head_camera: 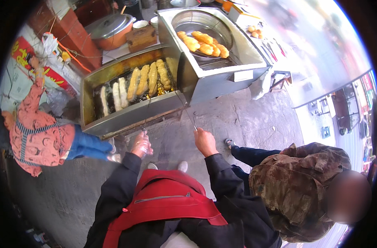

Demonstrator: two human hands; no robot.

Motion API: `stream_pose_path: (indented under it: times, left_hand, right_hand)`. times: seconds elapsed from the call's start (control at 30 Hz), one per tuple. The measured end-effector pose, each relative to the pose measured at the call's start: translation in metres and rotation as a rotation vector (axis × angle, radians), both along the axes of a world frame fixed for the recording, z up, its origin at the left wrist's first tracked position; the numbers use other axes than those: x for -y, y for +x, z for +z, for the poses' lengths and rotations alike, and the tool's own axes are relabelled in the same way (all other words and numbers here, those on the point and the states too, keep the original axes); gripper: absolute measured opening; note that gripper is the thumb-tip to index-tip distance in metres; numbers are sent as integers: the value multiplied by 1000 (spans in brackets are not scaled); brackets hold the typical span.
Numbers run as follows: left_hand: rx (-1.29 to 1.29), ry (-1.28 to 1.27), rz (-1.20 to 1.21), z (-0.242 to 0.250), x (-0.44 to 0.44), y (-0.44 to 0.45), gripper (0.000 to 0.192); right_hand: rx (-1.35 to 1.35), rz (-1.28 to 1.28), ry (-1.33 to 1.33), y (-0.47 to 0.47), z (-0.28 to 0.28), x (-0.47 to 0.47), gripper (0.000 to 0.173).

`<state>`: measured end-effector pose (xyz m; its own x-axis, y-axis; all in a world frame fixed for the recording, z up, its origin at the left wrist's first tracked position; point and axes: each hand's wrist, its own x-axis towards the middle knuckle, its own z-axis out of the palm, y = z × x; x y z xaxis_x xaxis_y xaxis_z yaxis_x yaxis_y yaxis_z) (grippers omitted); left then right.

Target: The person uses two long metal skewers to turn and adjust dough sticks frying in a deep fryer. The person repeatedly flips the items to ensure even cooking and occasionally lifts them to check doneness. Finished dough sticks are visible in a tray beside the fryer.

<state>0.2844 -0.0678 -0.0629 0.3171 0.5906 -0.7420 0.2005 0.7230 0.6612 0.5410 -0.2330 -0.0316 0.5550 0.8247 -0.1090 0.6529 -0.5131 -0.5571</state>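
My left hand (142, 145), in a clear plastic glove, grips the end of a thin metal rod (147, 115) that reaches over the near wall of a metal frying vat (129, 117). My bare right hand (206, 143) holds a second thin metal rod (191, 115), angled up and left toward the vat's right end. Dark oil fills the vat. Several browned fried dough sticks (143, 80) float at its middle and right, while paler dough sticks (115, 96) lie at its left. Where the rod tips end among the dough is hard to make out.
A wire basket (228, 31) holds golden dough sticks (204, 42) on the steel stand right of the vat. One person (42, 136) reaches toward the left wall; another (294, 186) stands close on my right. A lidded pot (109, 37) and a wooden block (141, 38) stand behind.
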Motion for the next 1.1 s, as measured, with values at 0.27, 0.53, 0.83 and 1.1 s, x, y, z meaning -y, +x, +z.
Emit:
stream_pose_path:
  times: [0.27, 0.53, 0.83, 1.1]
  left_hand:
    - [166, 108, -81, -17, -24, -6, 37]
    - [109, 27, -67, 17, -26, -4, 35]
    - [66, 59, 70, 12, -29, -51, 44]
    - [256, 61, 481, -20, -65, -203, 22]
  right_hand:
    - [65, -32, -65, -15, 6, -11, 28]
    - [49, 63, 99, -4, -14, -42, 32]
    - [27, -30, 11, -36, 16, -38, 35]
    - [-532, -101, 27, -109, 36, -54, 38]
